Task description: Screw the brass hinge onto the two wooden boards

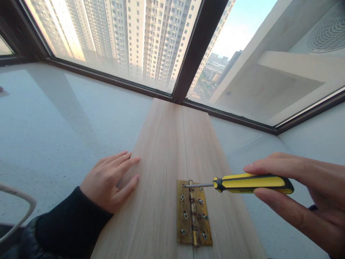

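Brass hinge [193, 213] lies screwed across the seam of two wooden boards [161, 162]. Right hand [304, 198] pinches a yellow screwdriver [250, 183], tip at the top-left screw. Left hand [109, 180] rests flat, empty. Held so shallow, the tip could slip and scratch.
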Demonstrator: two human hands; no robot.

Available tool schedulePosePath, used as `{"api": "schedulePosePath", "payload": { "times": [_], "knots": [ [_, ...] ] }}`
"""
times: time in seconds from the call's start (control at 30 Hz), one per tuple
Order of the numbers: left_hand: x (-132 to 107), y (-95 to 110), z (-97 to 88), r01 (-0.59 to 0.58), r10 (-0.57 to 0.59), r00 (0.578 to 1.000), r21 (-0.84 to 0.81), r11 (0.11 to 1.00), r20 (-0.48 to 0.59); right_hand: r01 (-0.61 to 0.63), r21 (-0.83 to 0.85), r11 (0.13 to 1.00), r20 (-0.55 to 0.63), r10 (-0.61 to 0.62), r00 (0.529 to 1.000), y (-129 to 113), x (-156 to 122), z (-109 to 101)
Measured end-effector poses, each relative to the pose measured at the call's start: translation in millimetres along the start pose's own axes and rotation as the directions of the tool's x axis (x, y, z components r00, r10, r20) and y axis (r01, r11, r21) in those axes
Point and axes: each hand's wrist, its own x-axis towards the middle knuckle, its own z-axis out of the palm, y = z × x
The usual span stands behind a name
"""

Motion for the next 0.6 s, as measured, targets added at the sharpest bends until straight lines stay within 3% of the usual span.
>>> {"api": "schedulePosePath", "payload": {
  "times": [0.17,0.43,0.5,0.6],
  "knots": [
    [0,0,0.1,-0.002,0.002,1.000,-0.012,1.000,-0.011,0.114,-0.078,0.990,0.084,-0.107,0.991,-8,12,-5],
    [0,0,-0.4,0.013,-0.013,1.000,-0.013,1.000,-0.002,0.102,-0.339,0.935,0.131,-0.061,0.990,-27,28,2],
    [0,0,-0.3,0.016,-0.016,1.000,-0.006,1.000,0.010,0.095,-0.340,0.936,0.098,-0.065,0.993,-28,27,4],
    [1,1,0.1,0.013,-0.013,1.000,-0.008,1.000,0.003,0.055,-0.292,0.955,0.140,-0.014,0.990,-33,23,5]
  ]
}}
